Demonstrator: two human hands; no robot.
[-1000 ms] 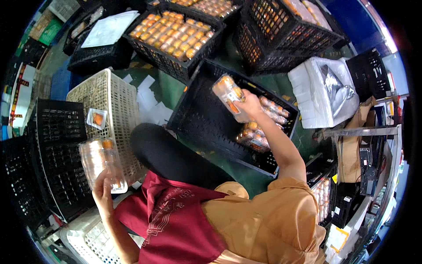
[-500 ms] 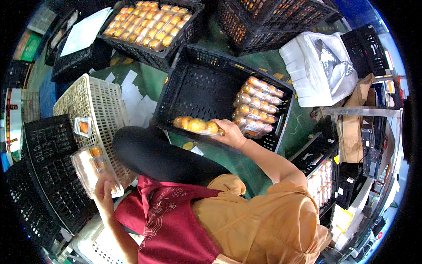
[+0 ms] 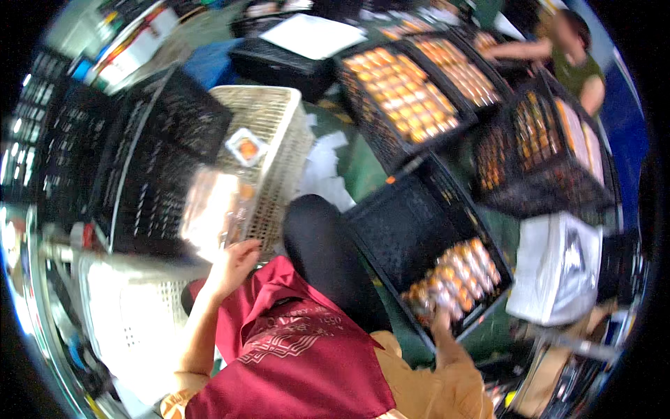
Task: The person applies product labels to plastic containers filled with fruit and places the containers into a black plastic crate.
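Note:
My left hand (image 3: 238, 265) is beside the lower corner of a clear plastic clamshell pack (image 3: 209, 213), its fingers loosely bent and apart; nothing shows in it. Glare and blur hide much of the pack. A cream slatted basket (image 3: 286, 153) stands behind it. To the right, my right hand (image 3: 447, 332) reaches over the near edge of a black plastic crate (image 3: 398, 216). Its fingertips meet the clear packs of round orange fruit (image 3: 464, 276) lined up at that end. Blur hides whether the fingers grip a pack.
Further black crates (image 3: 401, 94) full of packed orange fruit stand beyond. A worker (image 3: 576, 63) reaches over crates at the far right. Black crates (image 3: 160, 160) stack up on the left. A white-wrapped box (image 3: 555, 269) lies right of the crate; paper scraps (image 3: 324, 164) litter the green floor.
The view has swung left. My right hand has carried a fruit pack across to the row in the crate. My left hand has drawn off the clamshell pack's corner.

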